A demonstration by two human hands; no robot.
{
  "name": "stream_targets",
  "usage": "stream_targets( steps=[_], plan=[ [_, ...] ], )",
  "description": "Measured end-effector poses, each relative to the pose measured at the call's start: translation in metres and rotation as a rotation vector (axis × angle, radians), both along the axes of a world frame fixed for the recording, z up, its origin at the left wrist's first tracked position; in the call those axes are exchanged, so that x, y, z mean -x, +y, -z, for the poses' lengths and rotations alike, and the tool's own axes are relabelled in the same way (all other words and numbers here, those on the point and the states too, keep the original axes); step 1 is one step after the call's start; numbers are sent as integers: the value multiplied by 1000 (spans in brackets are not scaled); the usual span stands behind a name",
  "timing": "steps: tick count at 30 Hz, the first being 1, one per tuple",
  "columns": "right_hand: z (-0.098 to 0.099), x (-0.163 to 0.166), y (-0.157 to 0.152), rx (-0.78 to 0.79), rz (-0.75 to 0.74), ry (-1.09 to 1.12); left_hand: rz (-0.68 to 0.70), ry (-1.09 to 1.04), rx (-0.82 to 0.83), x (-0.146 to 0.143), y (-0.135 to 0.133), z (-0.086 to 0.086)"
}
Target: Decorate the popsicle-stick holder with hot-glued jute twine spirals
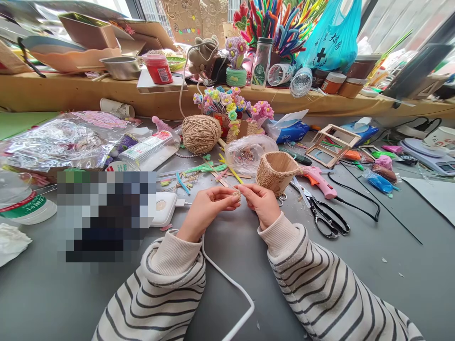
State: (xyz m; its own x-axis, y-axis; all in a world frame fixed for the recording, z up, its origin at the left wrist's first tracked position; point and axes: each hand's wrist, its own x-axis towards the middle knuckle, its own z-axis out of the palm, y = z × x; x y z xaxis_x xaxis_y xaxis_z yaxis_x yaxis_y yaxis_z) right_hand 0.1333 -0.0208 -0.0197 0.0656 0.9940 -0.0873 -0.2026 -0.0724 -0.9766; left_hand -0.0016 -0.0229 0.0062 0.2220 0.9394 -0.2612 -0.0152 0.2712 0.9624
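Observation:
My left hand [211, 208] pinches a small tan coil of twine [237, 194] between thumb and fingertips, above the grey table. Close against it, my right hand [263, 203] is closed in a pinch at the coil's right edge; its fingers partly hide what they grip there. Just behind the right hand stands a twine-wrapped pot [276, 171] with a wide opening. A large ball of twine [201, 134] rests farther back, left of the middle.
Black-handled scissors [327, 215] and a pink glue gun [320, 181] lie at right. A white charger [164, 208] with its cable [245, 315] is beside my left hand. Behind are a plastic bag [251, 154], flowers [227, 102] and a wooden frame [332, 144].

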Motion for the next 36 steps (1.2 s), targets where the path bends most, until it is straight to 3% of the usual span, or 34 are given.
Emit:
stream_targets(
  steps=[7,16,22,28,32,36],
  plan=[
    [-12,-25,-20,-74,-56,-271,-9,-91,32,-3,-5,-4],
    [-9,-81,-33,-422,150,-1197,-150,-154,122,-7,-24,-2],
    [-4,-86,-31,-502,137,-1311,-105,-170,187,-5,-29,3],
    [-1,-89,-30,-436,149,-1392,-109,-188,178,-4,-29,6],
    [2,-93,-27,-283,32,-1538,-123,-193,174,-5,-29,6],
    [-1,-92,-22,-229,-66,-1578,-129,-198,159,-5,-29,6]
  ],
)
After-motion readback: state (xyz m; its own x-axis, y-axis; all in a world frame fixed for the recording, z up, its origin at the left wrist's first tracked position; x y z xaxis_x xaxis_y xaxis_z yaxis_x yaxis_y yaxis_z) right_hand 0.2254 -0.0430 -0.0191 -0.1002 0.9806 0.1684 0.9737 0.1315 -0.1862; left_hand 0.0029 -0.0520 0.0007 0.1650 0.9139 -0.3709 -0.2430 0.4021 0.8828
